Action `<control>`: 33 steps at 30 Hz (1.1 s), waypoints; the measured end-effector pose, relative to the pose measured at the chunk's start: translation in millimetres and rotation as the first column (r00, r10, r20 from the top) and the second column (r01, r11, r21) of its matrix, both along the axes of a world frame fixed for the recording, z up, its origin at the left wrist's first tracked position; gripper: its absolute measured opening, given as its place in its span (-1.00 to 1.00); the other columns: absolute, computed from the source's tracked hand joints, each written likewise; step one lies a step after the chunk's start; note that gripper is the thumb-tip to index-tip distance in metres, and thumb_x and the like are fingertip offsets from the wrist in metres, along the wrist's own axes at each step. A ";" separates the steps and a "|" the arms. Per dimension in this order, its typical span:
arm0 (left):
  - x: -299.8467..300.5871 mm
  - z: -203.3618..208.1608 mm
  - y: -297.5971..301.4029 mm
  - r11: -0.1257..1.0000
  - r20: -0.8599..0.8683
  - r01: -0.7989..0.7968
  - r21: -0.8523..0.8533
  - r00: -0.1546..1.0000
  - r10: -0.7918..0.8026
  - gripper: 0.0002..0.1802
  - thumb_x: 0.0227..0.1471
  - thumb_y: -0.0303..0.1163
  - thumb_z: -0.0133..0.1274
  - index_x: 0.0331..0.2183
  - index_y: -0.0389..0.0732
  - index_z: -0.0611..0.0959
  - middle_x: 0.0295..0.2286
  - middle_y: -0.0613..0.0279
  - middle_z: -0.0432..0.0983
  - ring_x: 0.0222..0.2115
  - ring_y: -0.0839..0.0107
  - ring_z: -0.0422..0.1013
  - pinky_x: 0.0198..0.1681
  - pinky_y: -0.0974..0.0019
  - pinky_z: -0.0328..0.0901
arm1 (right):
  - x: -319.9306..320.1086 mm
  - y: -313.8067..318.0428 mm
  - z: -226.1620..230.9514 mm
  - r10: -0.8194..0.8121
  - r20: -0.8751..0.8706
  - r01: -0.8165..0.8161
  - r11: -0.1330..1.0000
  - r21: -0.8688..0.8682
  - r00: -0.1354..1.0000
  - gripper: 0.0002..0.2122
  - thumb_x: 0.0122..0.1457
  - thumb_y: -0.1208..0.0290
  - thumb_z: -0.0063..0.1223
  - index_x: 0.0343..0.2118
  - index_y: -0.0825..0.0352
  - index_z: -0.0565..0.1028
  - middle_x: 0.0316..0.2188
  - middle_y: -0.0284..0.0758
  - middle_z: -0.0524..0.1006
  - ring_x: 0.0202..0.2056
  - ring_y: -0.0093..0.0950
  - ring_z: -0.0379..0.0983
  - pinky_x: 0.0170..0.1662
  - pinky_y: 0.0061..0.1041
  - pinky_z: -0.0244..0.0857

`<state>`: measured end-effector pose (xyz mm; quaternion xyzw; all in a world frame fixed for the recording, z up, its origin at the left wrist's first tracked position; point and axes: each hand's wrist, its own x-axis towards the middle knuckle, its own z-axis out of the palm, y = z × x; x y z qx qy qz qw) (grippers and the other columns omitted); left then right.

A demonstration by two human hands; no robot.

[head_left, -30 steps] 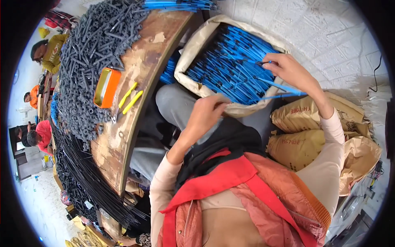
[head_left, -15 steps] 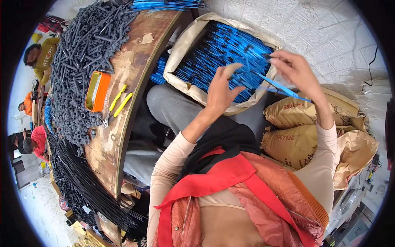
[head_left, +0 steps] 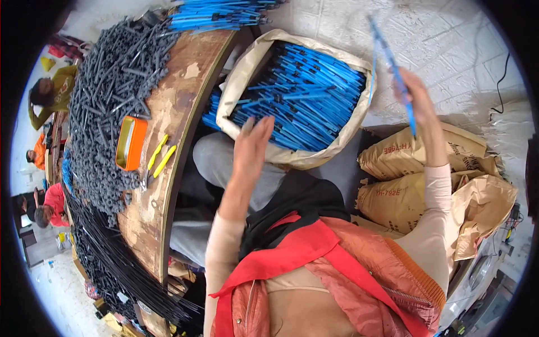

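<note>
Over pale floor (head_left: pixel 348 25), the closed right hand (head_left: pixel 415 94) had swung blue strips (head_left: pixel 388 55) clear of the sack (head_left: pixel 314 159), left hand (head_left: pixel 252 147) half-curled, empty-looking.

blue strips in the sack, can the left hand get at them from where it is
Probably yes: the left hand is at the near edge of the open sack, and nothing seems to cover the blue strips.

Workshop — grey parts (head_left: pixel 109 106) heaped on worktable (head_left: pixel 188 84).
</note>
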<state>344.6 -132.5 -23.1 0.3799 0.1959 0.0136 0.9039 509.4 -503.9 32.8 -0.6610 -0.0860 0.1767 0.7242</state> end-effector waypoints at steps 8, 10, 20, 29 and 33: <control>-20.2 65.8 -22.7 0.814 0.040 0.273 0.512 0.939 -0.341 -0.01 0.00 -0.31 0.23 0.28 -0.32 0.00 0.18 -0.09 0.13 0.23 0.21 0.06 0.22 0.14 0.06 | -83.0 134.8 -5.8 0.261 -0.153 -0.264 0.965 0.003 0.953 -0.74 0.32 0.23 -0.10 -0.18 0.35 0.45 -0.63 -0.56 0.30 -0.67 -0.78 0.16 -0.62 -0.77 0.03; -12.7 60.9 -18.2 0.905 0.092 0.164 0.393 0.972 -0.216 -0.16 0.09 -0.25 0.15 0.25 -0.32 0.11 0.09 0.02 0.30 0.13 0.26 0.22 0.12 0.22 0.20 | -106.0 154.3 -8.6 0.319 -0.172 -0.331 0.943 -0.045 0.932 -0.74 0.32 0.24 -0.12 -0.19 0.36 0.46 -0.62 -0.53 0.31 -0.65 -0.75 0.17 -0.59 -0.75 0.06; -48.1 45.3 12.8 0.951 -0.080 -0.285 0.117 0.952 0.295 -0.88 0.14 -0.50 0.01 -0.23 -0.12 0.55 -0.68 0.47 0.26 -0.66 0.63 0.19 -0.55 0.50 0.12 | -135.3 208.1 -43.2 0.717 0.163 -0.636 0.682 -0.361 0.677 -0.81 0.28 0.32 -0.09 -0.30 0.36 0.43 -0.50 -0.27 0.49 -0.51 -0.36 0.49 -0.41 -0.42 0.34; -65.1 39.1 36.5 0.998 -0.043 0.029 -0.049 0.999 -0.032 -0.83 0.19 -0.41 -0.04 -0.17 -0.12 0.55 -0.56 0.30 0.46 -0.60 0.49 0.36 -0.59 0.45 0.11 | -22.9 203.8 -91.8 0.633 0.707 0.245 0.665 -0.705 0.315 -0.85 0.06 0.49 0.10 -0.30 0.35 0.46 -0.36 -0.19 0.49 -0.19 -0.21 0.45 -0.13 -0.30 0.35; -52.8 35.0 44.4 0.999 -0.002 0.043 -0.004 0.999 -0.043 -0.66 0.21 -0.35 -0.05 0.02 -0.12 0.46 -0.08 -0.08 0.51 -0.12 0.18 0.51 -0.28 0.37 0.36 | 4.8 180.7 -51.0 0.483 0.846 0.327 0.781 -0.533 0.226 -0.85 0.07 0.50 0.08 -0.27 0.33 0.48 -0.28 -0.23 0.54 -0.23 -0.22 0.48 -0.18 -0.33 0.39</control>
